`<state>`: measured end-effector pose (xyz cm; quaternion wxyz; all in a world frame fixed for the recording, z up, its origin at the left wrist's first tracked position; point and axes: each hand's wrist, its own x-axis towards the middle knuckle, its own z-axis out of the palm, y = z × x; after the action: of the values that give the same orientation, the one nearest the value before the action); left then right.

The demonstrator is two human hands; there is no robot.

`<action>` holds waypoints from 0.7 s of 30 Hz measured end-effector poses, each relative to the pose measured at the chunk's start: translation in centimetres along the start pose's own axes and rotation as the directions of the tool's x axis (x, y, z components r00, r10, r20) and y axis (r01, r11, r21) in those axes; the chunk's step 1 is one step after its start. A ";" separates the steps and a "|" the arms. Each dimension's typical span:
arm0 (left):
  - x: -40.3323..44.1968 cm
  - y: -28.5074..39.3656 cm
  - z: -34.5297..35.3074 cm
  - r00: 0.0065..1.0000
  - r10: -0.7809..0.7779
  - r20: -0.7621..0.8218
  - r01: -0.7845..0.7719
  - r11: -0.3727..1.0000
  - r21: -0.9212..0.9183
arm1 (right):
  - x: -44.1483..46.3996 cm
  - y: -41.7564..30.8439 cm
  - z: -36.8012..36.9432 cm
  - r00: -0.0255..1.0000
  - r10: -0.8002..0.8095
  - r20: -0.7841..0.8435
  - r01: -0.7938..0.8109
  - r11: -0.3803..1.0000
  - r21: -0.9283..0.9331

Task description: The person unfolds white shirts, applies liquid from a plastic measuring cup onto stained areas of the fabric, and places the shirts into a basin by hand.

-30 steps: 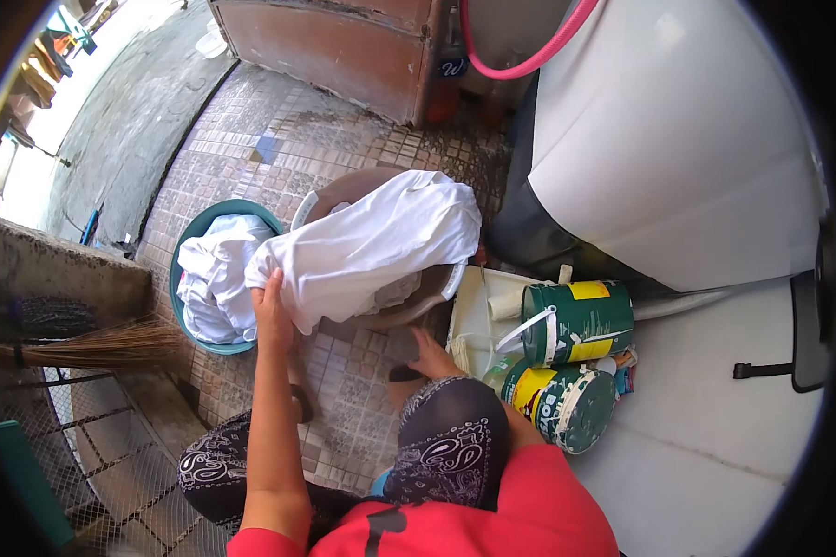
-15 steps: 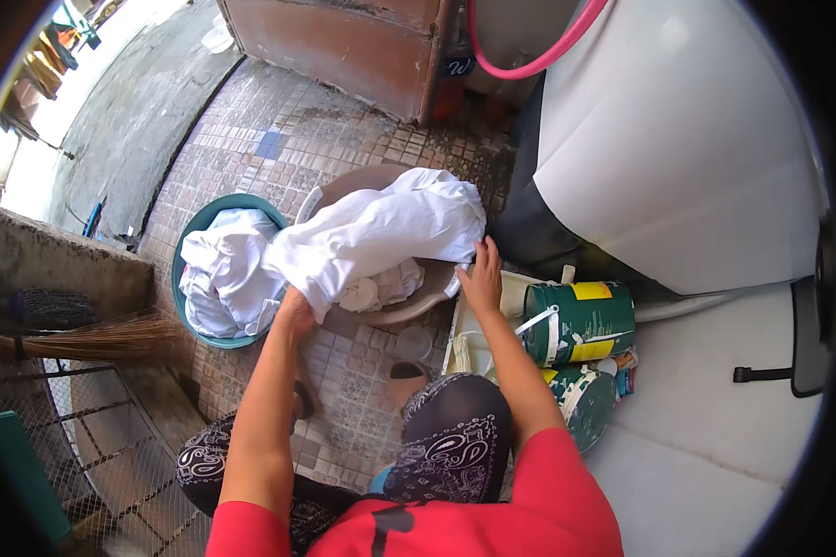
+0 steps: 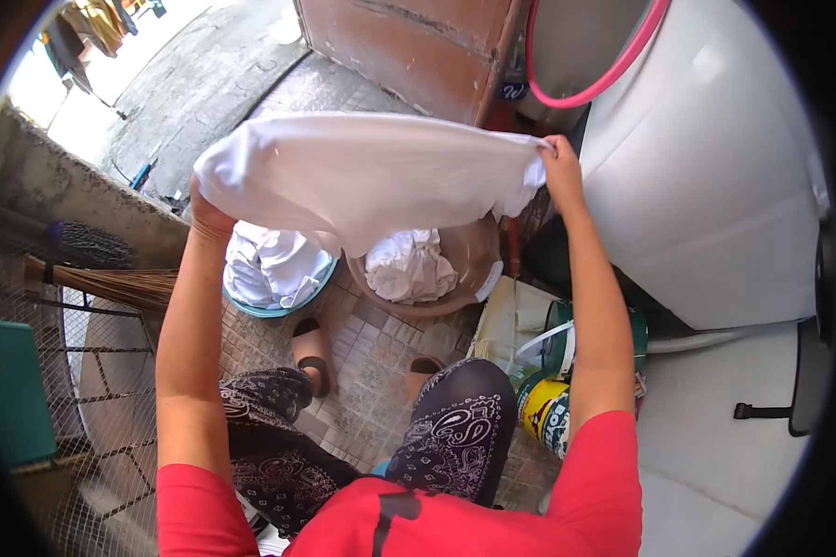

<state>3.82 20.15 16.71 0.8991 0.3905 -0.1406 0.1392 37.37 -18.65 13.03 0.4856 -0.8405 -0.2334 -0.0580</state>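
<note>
A white cloth garment (image 3: 372, 172) is stretched wide between my two hands, held up above the basins. My left hand (image 3: 212, 212) is closed on its left end, the fingers partly hidden by the fabric. At the right end, my right hand (image 3: 561, 172) pinches a corner. Beneath the garment, a teal basin (image 3: 279, 312) holds white laundry (image 3: 283, 267). Beside it on the right stands a brownish basin (image 3: 478, 269) with more white laundry (image 3: 409, 269) in it. The garment covers the far rims of both basins.
Green buckets (image 3: 546, 413) and a pale tray (image 3: 502, 320) stand at the right, near a large white covered object (image 3: 706, 176). A pink hose (image 3: 581, 100) hangs above. At the left are a stick broom (image 3: 102, 281) and a wire-mesh frame (image 3: 93, 399).
Both hands have risen and spread apart, lifting the garment off the basins and stretching it. My right hand, earlier open beside the brownish basin, now grips a corner. The view has shifted.
</note>
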 end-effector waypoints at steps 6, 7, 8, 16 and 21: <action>3.6 8.0 5.1 0.994 0.009 -0.108 -0.028 0.983 -0.182 | 6.6 -12.4 -7.1 0.999 -0.035 -0.033 0.042 0.967 0.250; 4.1 8.7 6.8 0.940 0.057 -0.338 -0.064 0.998 -0.008 | 7.2 -13.4 -7.9 0.997 -0.056 -0.051 0.067 0.964 0.255; 4.7 9.1 8.4 0.946 0.076 -0.314 -0.079 0.997 0.002 | 7.9 -14.4 -8.6 0.992 -0.107 -0.062 0.117 0.971 0.207; 6.1 13.5 12.5 0.879 0.228 -0.418 -0.073 0.932 0.356 | 8.0 -20.8 -13.8 0.977 -0.186 -0.101 0.183 0.982 -0.036; 5.9 15.0 14.1 0.944 0.320 0.083 -0.131 0.129 0.983 | 9.3 -19.2 -14.6 0.971 -0.221 -0.092 0.230 0.969 0.095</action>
<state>1.78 20.32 38.03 0.4108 0.8382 -0.0083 0.3585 38.83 -19.81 38.86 0.5284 -0.7787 -0.3105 -0.1342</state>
